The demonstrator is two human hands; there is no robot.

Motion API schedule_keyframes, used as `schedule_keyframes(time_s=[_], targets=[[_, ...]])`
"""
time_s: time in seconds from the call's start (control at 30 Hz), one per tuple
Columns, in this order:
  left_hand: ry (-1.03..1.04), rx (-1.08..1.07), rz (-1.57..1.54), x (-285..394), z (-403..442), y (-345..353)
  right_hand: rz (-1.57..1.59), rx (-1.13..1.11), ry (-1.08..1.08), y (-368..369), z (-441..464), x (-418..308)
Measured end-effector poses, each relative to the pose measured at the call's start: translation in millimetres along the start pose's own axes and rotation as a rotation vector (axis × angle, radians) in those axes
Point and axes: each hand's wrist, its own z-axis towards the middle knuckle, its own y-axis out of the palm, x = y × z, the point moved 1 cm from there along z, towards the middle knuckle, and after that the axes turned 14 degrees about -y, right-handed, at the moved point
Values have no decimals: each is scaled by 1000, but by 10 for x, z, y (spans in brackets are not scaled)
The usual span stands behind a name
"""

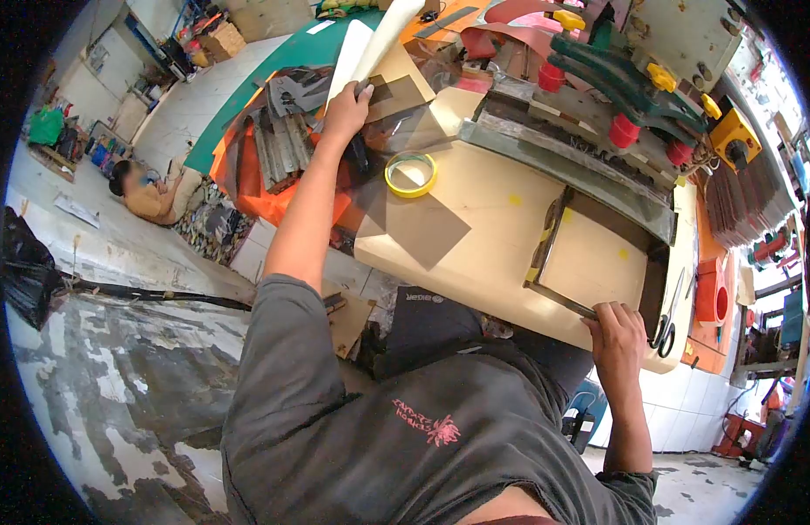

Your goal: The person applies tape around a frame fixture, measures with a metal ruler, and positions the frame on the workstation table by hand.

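My left hand (345, 114) reaches to the far left of the table, its fingers closed around the lower end of a curled white sheet (376, 44). Brown translucent sheets (427, 229) lie near it, beside a yellow tape roll (411, 175). At the table's near right, my right hand (617, 337) has curled fingers on the near edge of a rectangular metal frame (555, 238). The frame lies flat on the cream board (483, 201). Black-handled scissors (666, 335) rest just right of this hand.
A machine with green clamp arms (610, 83) stands along the far side, a yellow switch box (735, 140) at its right. Grey strips (282, 144) lie on orange material at left. A red tape dispenser (710, 293) sits far right. Another person (151, 197) sits on the floor at left.
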Motion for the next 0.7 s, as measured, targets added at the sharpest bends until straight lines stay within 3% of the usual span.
schedule_keyframes(time_s=[0.27,0.4,0.53,0.57,0.6,0.67,0.7], targets=[[-91,31,-14,-177,254,-243,-6,-6,1,25,-18,19],[28,211,-11,-317,253,-409,2,-8,-3,20,-9,20],[10,242,131,-918,674,-427,18,-1,0,8,-16,16],[-11,332,88,-946,698,-424,18,-2,3,4,-15,12],[-9,330,88,-824,620,-510,14,-6,2,-4,-11,5],[-253,221,29,-497,395,-726,10,-8,6,-4,-10,3],[-234,158,2,-575,456,-714,13,-3,2,0,-14,5]])
